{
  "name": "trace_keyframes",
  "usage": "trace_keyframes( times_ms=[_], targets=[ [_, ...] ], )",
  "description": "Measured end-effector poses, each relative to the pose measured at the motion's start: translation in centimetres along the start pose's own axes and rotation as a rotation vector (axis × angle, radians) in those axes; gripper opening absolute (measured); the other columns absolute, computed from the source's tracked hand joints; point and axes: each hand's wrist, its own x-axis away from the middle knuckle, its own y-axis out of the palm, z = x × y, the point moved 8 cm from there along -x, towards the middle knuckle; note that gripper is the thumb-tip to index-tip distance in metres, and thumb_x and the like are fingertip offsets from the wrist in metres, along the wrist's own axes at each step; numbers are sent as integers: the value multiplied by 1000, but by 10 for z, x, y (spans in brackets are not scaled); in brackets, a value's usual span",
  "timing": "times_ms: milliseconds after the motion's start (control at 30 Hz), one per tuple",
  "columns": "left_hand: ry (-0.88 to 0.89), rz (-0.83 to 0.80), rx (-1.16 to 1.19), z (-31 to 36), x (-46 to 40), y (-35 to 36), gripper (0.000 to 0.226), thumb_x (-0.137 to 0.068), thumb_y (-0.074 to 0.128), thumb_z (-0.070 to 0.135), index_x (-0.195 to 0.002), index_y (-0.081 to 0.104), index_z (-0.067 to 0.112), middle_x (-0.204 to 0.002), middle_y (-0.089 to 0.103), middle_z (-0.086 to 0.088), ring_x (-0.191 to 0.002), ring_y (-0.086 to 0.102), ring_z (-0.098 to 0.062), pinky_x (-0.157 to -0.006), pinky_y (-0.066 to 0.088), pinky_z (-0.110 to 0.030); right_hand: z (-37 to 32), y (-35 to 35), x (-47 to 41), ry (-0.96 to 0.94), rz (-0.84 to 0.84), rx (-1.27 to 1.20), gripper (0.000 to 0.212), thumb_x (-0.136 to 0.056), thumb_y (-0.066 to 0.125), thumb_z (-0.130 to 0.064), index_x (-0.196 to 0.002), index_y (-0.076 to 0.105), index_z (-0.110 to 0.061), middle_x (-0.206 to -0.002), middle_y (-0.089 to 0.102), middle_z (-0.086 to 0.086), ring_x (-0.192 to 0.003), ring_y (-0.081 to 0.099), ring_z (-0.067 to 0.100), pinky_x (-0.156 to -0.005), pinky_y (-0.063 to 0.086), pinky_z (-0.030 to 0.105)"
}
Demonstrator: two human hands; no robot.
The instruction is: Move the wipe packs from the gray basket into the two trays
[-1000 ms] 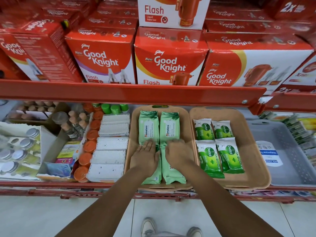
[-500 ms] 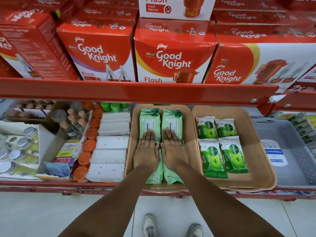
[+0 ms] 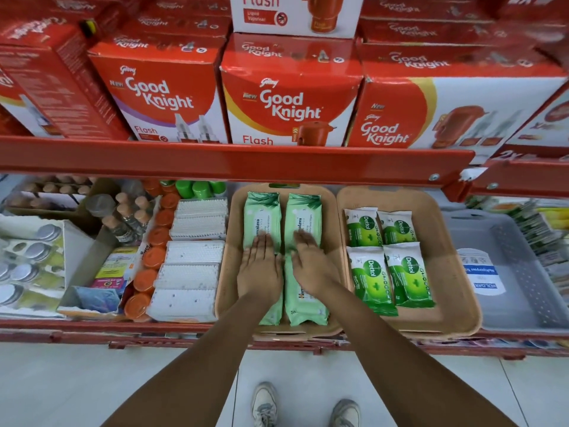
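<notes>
Two tan trays sit side by side on the lower shelf. The left tray (image 3: 331, 223) holds several pale green Himalaya wipe packs (image 3: 303, 221) in two columns. My left hand (image 3: 258, 268) and my right hand (image 3: 312, 266) lie flat, fingers extended, on the middle of those packs, holding nothing. The right tray (image 3: 452, 272) holds several green and white Dettol wipe packs (image 3: 406, 274) in two rows. To the right stands the gray basket (image 3: 523, 272) with one white and blue pack (image 3: 482, 272) lying in it.
A red shelf beam (image 3: 234, 160) runs just above the trays, with Good Knight boxes (image 3: 289, 94) stacked on it. White cotton-bud boxes (image 3: 191, 266) and orange-capped bottles (image 3: 147, 257) stand left of the left tray. My shoes (image 3: 264, 402) are on the tiled floor below.
Both hands went from curled fingers at the packs' middle to lying flat and reaching slightly further back on the green packs. The camera view drifted a little.
</notes>
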Motion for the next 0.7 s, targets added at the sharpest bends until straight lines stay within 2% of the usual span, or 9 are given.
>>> trace_keyframes(
  times_ms=[67,133,200,333,367,433,533,700],
  targets=[
    [31,64,79,22,6,-7,54,-100,16,29,-148,6,6,-158,6,-9,-144,1,-15,-117,-2,-29,6,-34,23,-11,167,-44,47,-98,36,-19,-145,34,-14,-149,41,10,-136,39,26,-108,40,41],
    [99,142,144,53,15,-16,56,-98,13,32,-147,14,6,-157,15,-10,-144,7,-17,-117,0,-29,14,-61,51,-26,286,-80,42,-97,39,-17,-139,43,-18,-137,54,7,-121,54,25,-96,48,38],
    [194,182,185,92,21,-22,60,-93,12,35,-146,19,7,-155,19,-7,-143,11,-18,-116,3,-29,34,-80,75,8,342,-137,39,-97,41,-15,-135,49,-17,-134,57,4,-118,56,23,-95,45,35],
    [342,113,207,171,22,-11,56,-90,36,16,-144,24,8,-153,27,-13,-140,24,-27,-115,22,-37,99,-106,93,161,398,-119,35,-97,42,-12,-131,52,-11,-131,59,10,-111,59,25,-90,46,33],
    [359,79,183,185,20,-4,57,-90,39,15,-144,23,8,-153,25,-13,-139,23,-27,-114,21,-37,116,-107,90,190,379,-90,35,-97,42,-11,-131,50,-10,-132,58,12,-111,59,26,-91,46,34],
    [353,-25,135,199,12,18,56,-94,35,18,-146,17,8,-157,16,-11,-142,15,-25,-116,14,-35,140,-106,80,223,309,-17,38,-97,41,-11,-134,46,-10,-138,52,14,-123,53,27,-100,46,39],
    [269,-179,51,201,2,53,54,-99,25,25,-148,9,11,-159,4,-7,-144,1,-21,-117,5,-35,156,-105,68,192,195,133,48,-98,38,-14,-145,32,-12,-153,35,12,-144,27,25,-114,32,41],
    [188,-245,-47,204,1,86,55,-100,16,30,-148,-2,11,-159,-5,-7,-144,-7,-19,-116,-4,-32,171,-99,63,103,-15,280,55,-101,27,-24,-152,8,-13,-162,7,6,-149,3,20,-120,7,33]
  ],
)
